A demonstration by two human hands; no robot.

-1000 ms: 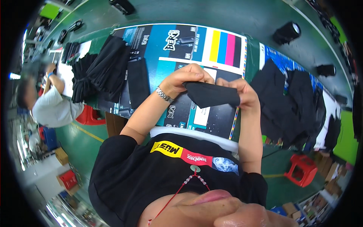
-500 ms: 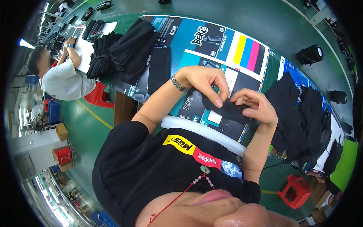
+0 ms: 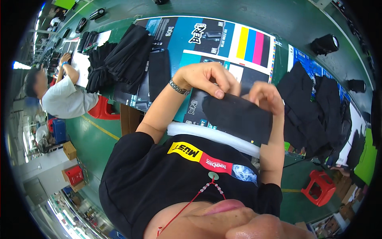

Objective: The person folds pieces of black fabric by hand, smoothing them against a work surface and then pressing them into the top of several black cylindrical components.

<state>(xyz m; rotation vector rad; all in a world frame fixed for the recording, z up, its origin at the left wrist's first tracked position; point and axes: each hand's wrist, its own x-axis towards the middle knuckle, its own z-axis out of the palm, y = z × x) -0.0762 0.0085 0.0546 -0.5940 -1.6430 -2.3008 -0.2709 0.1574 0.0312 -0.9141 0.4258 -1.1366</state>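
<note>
Black matte cloth (image 3: 238,117) has its far edge pinched by our left hand (image 3: 205,77); our blurred right hand (image 3: 267,96) grips how, we cannot tell. Beneath, a glossy sheet (image 3: 227,42) bears lettering.

The floor (image 3: 93,151) is finished in green and is marked with a yellow line (image 3: 101,128) at 9 o'clock. A long green worktop (image 3: 254,14) is extended across 12 o'clock. Red plastic stools are placed at 9 o'clock (image 3: 102,109) and 4 o'clock (image 3: 318,189). Illumination is supplied by a bright white light (image 3: 20,65) at 10 o'clock. Cardboard boxes (image 3: 69,150) are positioned towards 8 o'clock.
</note>
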